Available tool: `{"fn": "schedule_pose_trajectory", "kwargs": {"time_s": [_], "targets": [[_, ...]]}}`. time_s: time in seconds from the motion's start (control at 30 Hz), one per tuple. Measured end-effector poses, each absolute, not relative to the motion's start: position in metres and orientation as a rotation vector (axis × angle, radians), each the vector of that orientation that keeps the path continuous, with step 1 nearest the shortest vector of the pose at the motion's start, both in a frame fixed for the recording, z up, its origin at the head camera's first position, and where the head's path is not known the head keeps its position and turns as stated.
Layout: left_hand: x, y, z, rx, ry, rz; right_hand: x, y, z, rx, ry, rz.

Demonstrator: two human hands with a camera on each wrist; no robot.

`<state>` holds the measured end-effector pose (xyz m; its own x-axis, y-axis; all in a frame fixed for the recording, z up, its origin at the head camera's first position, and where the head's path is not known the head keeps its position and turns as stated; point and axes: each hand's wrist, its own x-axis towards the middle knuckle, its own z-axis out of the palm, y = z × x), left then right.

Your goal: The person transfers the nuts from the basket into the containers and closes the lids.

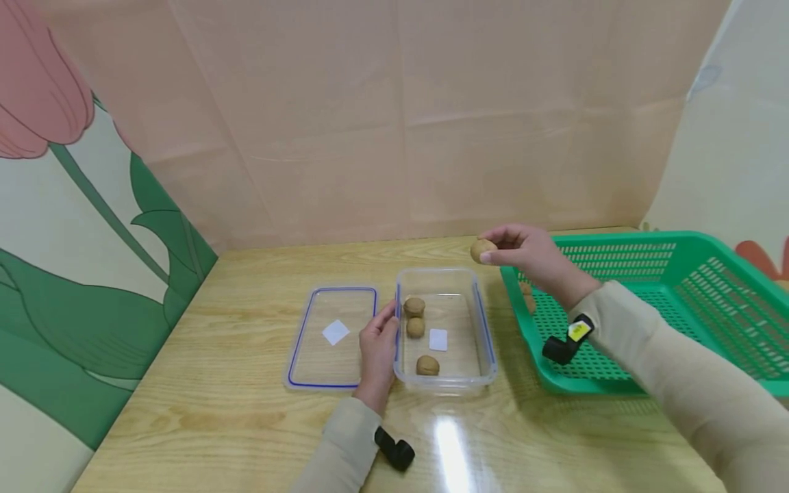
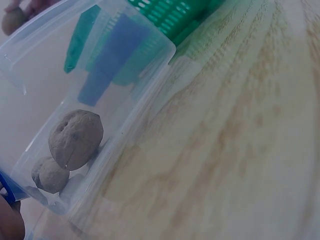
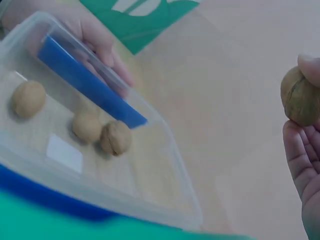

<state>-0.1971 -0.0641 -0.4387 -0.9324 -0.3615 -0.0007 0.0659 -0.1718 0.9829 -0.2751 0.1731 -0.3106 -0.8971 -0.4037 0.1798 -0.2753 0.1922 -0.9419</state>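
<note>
Right hand [image 1: 530,257] raised above the table [image 1: 246,424], fingertips and thumb curled round one walnut [image 1: 483,250], pinched at the tips rather than buried in the palm; in the right wrist view the same nut [image 3: 300,97] sits between fingertip above and thumb below. Held walnut up at the box's far right corner, between it and the green basket [image 1: 678,239]; box [image 1: 445,380] open, clear, blue-edged, lying down and to the left of that hand. Key relation: box interior below and leftward from the pinching fingers, nearer the right hand than anything else on that side. No real long axis to the nut; roughly round, so orientation matters little. Three walnuts already inside: two close together near the far left wall [image 1: 415,306] [image 1: 416,327], one apart toward the near wall [image 1: 427,365], with a white label on the floor between. Left hand [image 1: 377,352] resting against the box's left wall, fingers fairly straight along the rim, thumb hidden, so a true grip cannot be told. Lid [image 1: 333,335] flat on the table just left of that hand. One or two more nuts dimly visible in the basket's near left corner.
</note>
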Motion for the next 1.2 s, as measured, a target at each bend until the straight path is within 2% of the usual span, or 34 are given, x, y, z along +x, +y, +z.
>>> {"fn": "schedule_pose_trajectory", "kwargs": {"time_s": [0.3, 0.73, 1.2], "targets": [[-0.198, -0.063, -0.437, 0.35, -1.811, -2.192, -0.274, 0.147, -0.316, -0.556, 2.238, -1.926], [-0.202, -0.064, -0.438, 0.317, -1.814, -2.138, -0.271, 0.118, -0.325, -0.548, 2.351, -1.587], [-0.198, -0.063, -0.44, 0.32, -1.824, -2.154, -0.259, 0.092, -0.344, -0.59, 2.194, -1.539]]}}
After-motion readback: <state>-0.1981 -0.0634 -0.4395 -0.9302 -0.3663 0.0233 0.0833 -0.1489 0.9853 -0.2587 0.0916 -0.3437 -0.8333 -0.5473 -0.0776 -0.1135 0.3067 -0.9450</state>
